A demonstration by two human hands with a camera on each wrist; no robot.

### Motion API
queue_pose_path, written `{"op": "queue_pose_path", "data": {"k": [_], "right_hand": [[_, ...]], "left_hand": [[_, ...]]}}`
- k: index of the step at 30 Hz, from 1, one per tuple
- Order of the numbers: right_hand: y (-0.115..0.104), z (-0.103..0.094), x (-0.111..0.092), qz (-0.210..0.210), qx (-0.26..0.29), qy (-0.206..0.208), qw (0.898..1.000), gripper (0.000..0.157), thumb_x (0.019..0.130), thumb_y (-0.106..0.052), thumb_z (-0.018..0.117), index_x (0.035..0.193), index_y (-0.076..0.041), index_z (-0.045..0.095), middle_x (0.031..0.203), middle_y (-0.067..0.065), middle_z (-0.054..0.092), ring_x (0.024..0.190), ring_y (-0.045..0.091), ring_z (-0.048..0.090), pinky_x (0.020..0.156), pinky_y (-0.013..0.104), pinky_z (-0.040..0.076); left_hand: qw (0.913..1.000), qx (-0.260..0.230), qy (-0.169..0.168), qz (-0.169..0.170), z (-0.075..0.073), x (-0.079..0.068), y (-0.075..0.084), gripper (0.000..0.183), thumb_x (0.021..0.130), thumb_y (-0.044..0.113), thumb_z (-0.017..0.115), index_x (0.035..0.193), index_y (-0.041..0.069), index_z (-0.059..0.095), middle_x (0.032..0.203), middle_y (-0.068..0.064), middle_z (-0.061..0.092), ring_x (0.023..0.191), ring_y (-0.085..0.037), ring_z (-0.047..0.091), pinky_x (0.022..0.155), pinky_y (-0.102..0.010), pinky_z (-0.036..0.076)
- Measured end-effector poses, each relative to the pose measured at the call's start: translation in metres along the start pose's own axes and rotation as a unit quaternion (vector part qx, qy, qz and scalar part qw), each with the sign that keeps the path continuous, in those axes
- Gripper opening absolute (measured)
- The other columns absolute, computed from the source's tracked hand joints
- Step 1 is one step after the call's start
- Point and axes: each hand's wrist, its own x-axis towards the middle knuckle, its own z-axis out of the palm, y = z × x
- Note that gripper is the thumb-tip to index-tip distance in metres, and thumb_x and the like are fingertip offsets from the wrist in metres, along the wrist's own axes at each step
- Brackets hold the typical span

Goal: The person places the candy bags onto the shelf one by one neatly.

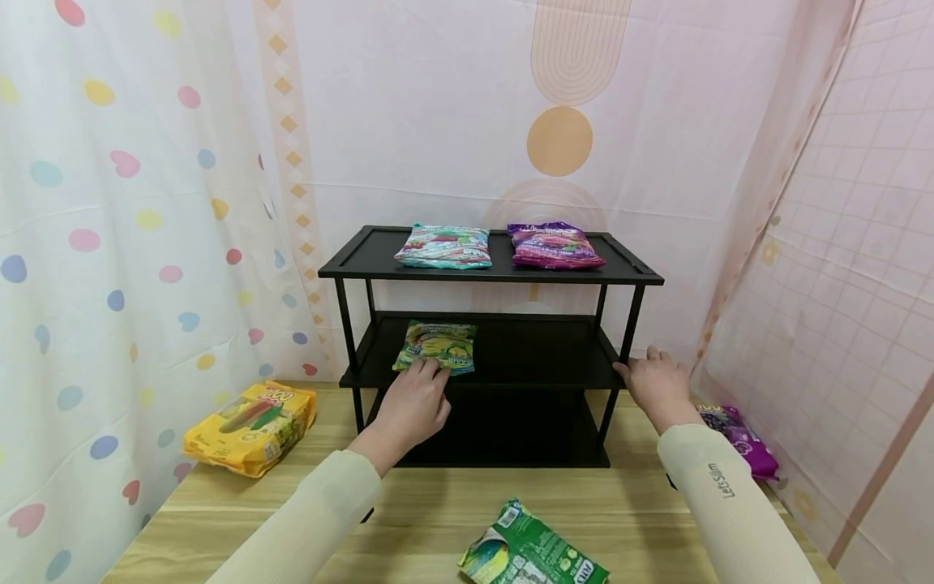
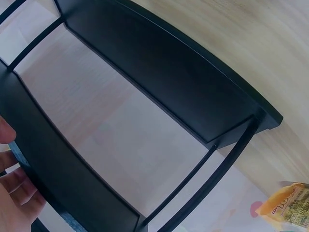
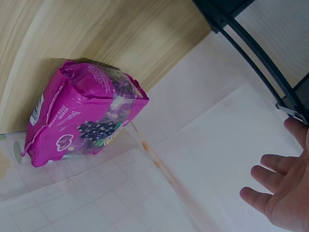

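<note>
A black three-tier rack (image 1: 525,377) stands on the table. On its middle shelf lies a green and yellow snack packet (image 1: 438,341). My left hand (image 1: 416,401) is at the shelf's front edge, its fingertips right at the packet's near side. In the left wrist view the fingers (image 2: 21,193) of that hand show beside the shelf edge, the thumb apart from them. My right hand (image 1: 657,381) is at the rack's right side, thumb against the front right post and the other fingers spread. That hand (image 3: 285,188) holds nothing in the right wrist view.
A teal packet (image 1: 445,247) and a purple packet (image 1: 554,246) lie on the top shelf. On the table are a yellow packet (image 1: 251,426) at left, a green packet (image 1: 533,551) in front and a purple grape packet (image 3: 91,111) at right. Curtains (image 1: 409,97) close off the back and sides.
</note>
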Motion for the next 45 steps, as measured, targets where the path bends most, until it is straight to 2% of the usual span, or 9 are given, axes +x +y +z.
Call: {"op": "queue_pose_path", "data": {"k": [33, 38, 45], "right_hand": [[0.0008, 0.001, -0.0004, -0.003, 0.003, 0.004, 1.0, 0.043, 0.105, -0.037, 0.047, 0.109, -0.003, 0.072, 0.098, 0.021, 0.055, 0.091, 0.041, 0.054, 0.075, 0.06, 0.043], [0.001, 0.0017, -0.0003, 0.0, 0.0, -0.001, 1.0, 0.043, 0.106, -0.038, 0.047, 0.112, -0.003, 0.072, 0.103, 0.023, 0.055, 0.095, 0.042, 0.054, 0.078, 0.061, 0.043], [0.0002, 0.0006, -0.0003, 0.0, 0.003, -0.001, 1.0, 0.043, 0.106, -0.038, 0.046, 0.112, -0.003, 0.072, 0.1, 0.022, 0.055, 0.094, 0.041, 0.054, 0.077, 0.061, 0.043]], "left_hand": [[0.999, -0.002, -0.045, -0.006, -0.0013, 0.0028, -0.0001, 0.04, 0.091, 0.015, 0.062, 0.128, -0.002, 0.064, 0.123, -0.019, 0.058, 0.113, -0.035, 0.056, 0.093, -0.043, 0.05], [0.9986, -0.008, -0.052, -0.006, -0.0005, 0.0027, -0.0005, 0.042, 0.091, 0.015, 0.061, 0.13, -0.003, 0.062, 0.124, -0.02, 0.057, 0.114, -0.036, 0.055, 0.094, -0.044, 0.049], [0.9981, -0.009, -0.06, -0.01, 0.0002, 0.0016, -0.0017, 0.045, 0.092, 0.015, 0.06, 0.133, -0.003, 0.059, 0.13, -0.021, 0.054, 0.117, -0.037, 0.054, 0.095, -0.045, 0.049]]}}
